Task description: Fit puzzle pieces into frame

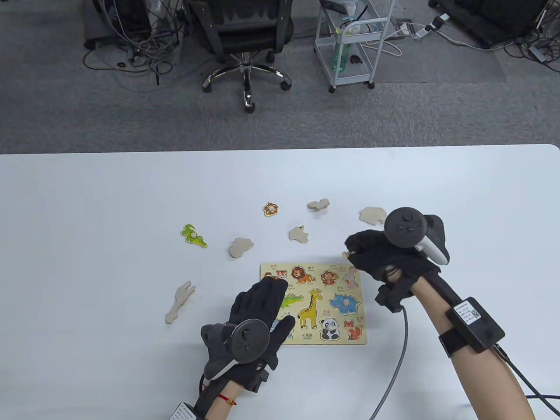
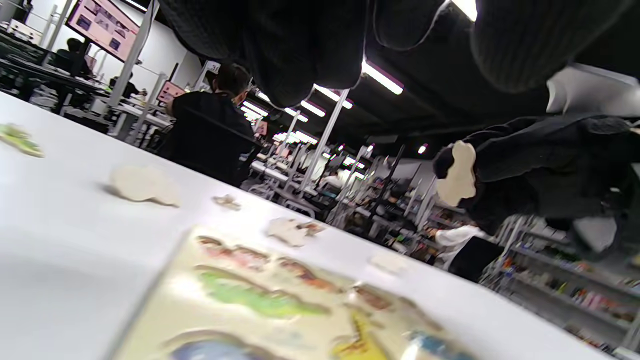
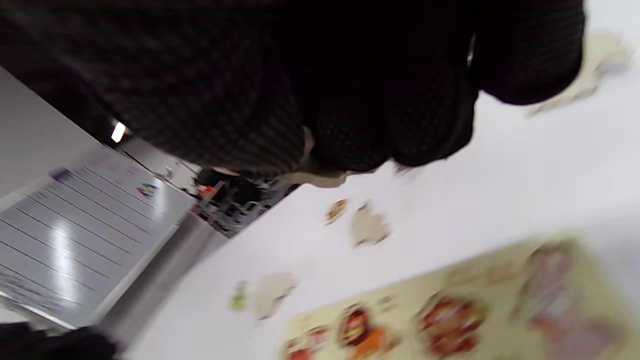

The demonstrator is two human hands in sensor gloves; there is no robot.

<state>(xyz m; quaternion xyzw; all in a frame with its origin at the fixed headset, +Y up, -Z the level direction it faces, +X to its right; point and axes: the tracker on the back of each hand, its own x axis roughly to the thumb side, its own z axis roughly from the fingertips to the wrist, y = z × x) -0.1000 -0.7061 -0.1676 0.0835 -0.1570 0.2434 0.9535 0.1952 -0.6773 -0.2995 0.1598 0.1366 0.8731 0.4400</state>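
The yellow puzzle frame (image 1: 339, 337) lies on the white table; a rhino and a panda piece with pegs sit in it. My left hand (image 1: 267, 302) rests flat on the frame's left part, fingers stretched out, holding nothing. My right hand (image 1: 355, 256) hovers over the frame's far right corner and pinches a pale wooden puzzle piece (image 2: 457, 172), plain side showing in the left wrist view. In the right wrist view only an edge of the piece (image 3: 312, 177) shows under the gloved fingers. The frame is blurred in both wrist views (image 2: 260, 300) (image 3: 475, 310).
Loose pieces lie beyond and left of the frame: a green crocodile (image 1: 194, 235), an orange piece (image 1: 271, 209), and several face-down plain ones (image 1: 318, 204) (image 1: 372, 215) (image 1: 299, 234) (image 1: 240, 247) (image 1: 179, 301). An office chair (image 1: 245, 39) and a cart (image 1: 350, 43) stand beyond the table.
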